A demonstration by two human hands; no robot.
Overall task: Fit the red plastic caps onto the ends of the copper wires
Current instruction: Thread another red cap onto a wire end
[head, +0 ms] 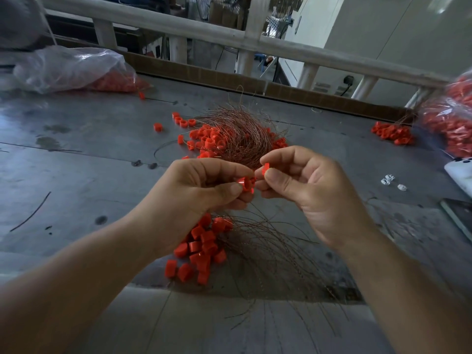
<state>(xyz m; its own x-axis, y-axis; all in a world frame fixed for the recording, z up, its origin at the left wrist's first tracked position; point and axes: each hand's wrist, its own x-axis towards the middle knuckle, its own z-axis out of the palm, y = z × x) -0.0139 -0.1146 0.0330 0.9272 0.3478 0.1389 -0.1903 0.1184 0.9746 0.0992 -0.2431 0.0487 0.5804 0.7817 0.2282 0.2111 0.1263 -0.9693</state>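
Red plastic fills most of my feed. The left hand [204,192] pinches a red cap [245,183] between thumb and forefinger, with its other fingers [237,200] curled underneath. The right hand [309,190] pinches a second cap [266,167] the same way, just above and to the right of the first. Both caps are held up over the grey metal counter [76,169], nearly touching each other. From here I cannot tell whether a wire end sits in either one, because the strands near the fingertips are too fine and blurred. Behind the hands a tangle of copper wires [237,134] lies on the counter, with loose caps [207,139] scattered under and to the left of it. Nearer to me, below the left wrist, there is a heap of caps [201,251], and thin wires [270,254] fan out from it to the right and over the counter's front edge. A smaller pile [393,134] sits well off to the right, beside a clear bag [452,123] stuffed with red parts. Another clear plastic bag [71,67], also holding red parts, lies at the far left. A few small white bits [388,180] rest on the counter right of the hands, and a pale railing [178,24] runs along the far side.
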